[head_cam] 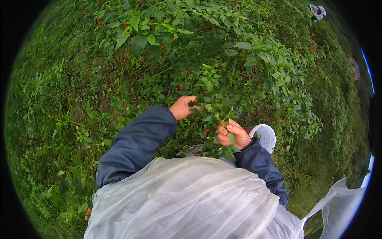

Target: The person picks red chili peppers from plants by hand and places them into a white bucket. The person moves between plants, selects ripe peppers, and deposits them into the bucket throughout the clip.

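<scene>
Chili pepper plants (243, 46) with green leaves and red pods spread before me. My left hand (185, 107) is among the leaves at the middle, its fingers partly hidden by foliage, so its hold is unclear. Lower and to the right, my right hand (233, 134) pinches a green pepper plant stem (228, 115) between thumb and fingers. A red chili pepper (206, 131) hangs between the two hands. Just right of my right wrist is a white plastic bucket (265, 137), tilted in view, with small dark bits on its inner wall.
A translucent plastic sheet (185, 197) covers my front, and a loose part of it (340, 203) spreads out at the lower right. Dense plants surround me. Another person (317, 12) in pale covering is far off at the upper right.
</scene>
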`<state>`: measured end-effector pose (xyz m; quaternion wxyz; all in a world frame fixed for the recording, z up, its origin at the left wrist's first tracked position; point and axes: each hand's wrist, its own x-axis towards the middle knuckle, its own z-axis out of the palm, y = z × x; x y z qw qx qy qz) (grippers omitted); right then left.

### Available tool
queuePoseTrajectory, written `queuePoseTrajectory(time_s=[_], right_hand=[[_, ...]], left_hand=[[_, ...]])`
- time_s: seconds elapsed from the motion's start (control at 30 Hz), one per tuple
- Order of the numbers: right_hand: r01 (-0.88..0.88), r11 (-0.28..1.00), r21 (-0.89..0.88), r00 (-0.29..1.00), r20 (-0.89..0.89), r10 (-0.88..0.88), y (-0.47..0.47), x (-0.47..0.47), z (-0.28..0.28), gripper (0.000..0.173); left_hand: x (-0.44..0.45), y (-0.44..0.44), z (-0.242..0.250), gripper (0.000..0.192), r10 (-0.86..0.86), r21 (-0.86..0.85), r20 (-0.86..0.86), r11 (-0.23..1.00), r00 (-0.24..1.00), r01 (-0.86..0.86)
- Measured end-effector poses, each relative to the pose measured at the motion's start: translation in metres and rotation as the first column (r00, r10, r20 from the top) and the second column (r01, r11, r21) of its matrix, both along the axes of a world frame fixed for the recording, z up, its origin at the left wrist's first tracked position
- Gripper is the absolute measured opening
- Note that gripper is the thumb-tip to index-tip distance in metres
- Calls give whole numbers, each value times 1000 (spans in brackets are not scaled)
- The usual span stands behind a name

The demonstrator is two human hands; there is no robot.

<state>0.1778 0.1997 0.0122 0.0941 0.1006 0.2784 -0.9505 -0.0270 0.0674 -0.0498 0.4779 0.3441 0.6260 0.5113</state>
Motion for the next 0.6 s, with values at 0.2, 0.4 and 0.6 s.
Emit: queuePoseTrajectory(time_s=[0.2, 0.4, 0.6], right_hand=[[300, 945, -130, 954, 70, -293, 23, 5, -21, 8], [313, 928, 203, 849, 379, -369, 13, -8, -58, 10], [151, 726, 671, 919, 176, -353, -4, -37, -60, 12]], left_hand=[[-4, -1, -3, 35, 35, 108, 174, 993, 984, -54], [0, -4, -5, 28, -145, 7, 196, 989, 970, 147], [16, -2, 1, 17, -38, 97, 391, 995, 920, 0]])
